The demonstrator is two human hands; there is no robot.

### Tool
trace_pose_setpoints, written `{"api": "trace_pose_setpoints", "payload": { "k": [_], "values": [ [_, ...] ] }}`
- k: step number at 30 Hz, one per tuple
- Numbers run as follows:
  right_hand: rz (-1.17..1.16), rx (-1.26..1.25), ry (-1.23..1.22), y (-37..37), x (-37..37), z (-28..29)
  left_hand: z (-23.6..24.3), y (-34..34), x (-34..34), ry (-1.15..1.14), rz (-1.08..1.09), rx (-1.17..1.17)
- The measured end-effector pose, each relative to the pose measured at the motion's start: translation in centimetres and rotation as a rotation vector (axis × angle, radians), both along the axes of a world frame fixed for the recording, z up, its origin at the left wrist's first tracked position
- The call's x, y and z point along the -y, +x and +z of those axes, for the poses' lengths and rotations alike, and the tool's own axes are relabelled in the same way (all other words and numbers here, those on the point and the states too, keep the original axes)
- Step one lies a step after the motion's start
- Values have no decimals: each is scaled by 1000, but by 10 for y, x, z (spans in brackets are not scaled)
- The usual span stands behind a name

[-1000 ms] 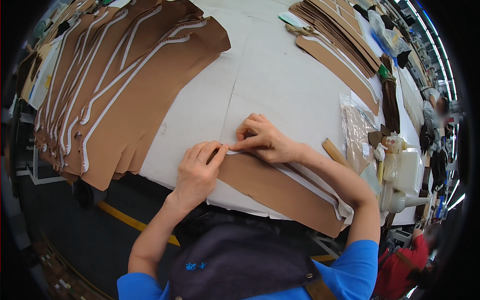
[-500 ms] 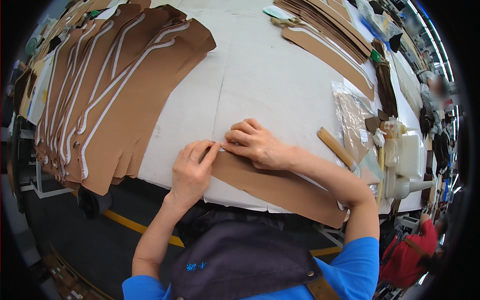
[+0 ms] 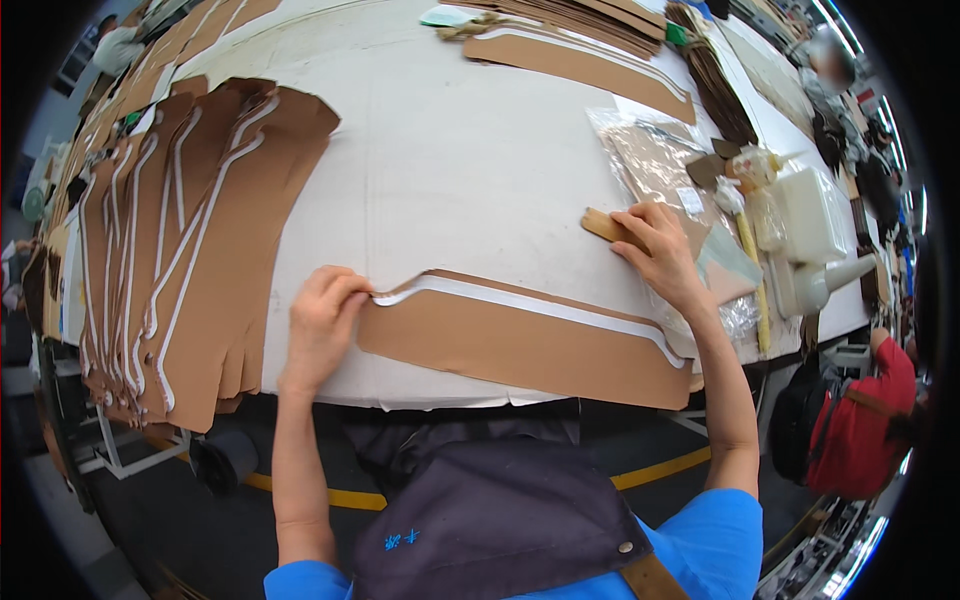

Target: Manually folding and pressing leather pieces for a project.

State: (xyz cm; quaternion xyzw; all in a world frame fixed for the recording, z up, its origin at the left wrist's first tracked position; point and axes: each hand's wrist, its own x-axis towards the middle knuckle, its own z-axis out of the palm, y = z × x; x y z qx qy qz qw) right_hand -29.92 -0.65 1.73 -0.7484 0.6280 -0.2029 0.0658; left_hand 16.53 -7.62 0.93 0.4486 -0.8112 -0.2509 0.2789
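Observation:
A long brown leather-like panel [image 3: 510, 345] lies along the near edge of the table, with a white strip [image 3: 545, 305] following its curved far edge. At the panel's left tip, my left hand [image 3: 322, 322] pinches the corner where the strip ends. Off to the right, beyond the panel, my right hand [image 3: 660, 255] has its fingers on a short flat wooden stick [image 3: 603, 225]. One end of the stick shows past the fingertips; the rest is hidden under the hand.
Overlapping brown panels [image 3: 240, 250] with white strips lie on the left. More stacked panels [image 3: 580, 65] lie at the far side. To the right are a clear plastic bag [image 3: 655, 150], a white squeeze bottle [image 3: 812, 215] and a yellow rod [image 3: 750, 260]. A person in red [image 3: 860, 430] is at the right.
My right hand has left the panel's left end and reached right to the wooden stick. My left hand remains at the panel's corner. The white strip is now uncovered, and the view has shifted.

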Motion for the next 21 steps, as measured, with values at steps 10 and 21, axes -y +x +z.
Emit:
{"api": "trace_pose_setpoints", "payload": {
  "k": [10,21],
  "values": [
    [226,178,112,9,-63,37,32,-34,21,-278,239,145],
    [363,126,144,14,-86,32,-14,-183,-94,-243,-406,47]
  ]
}}
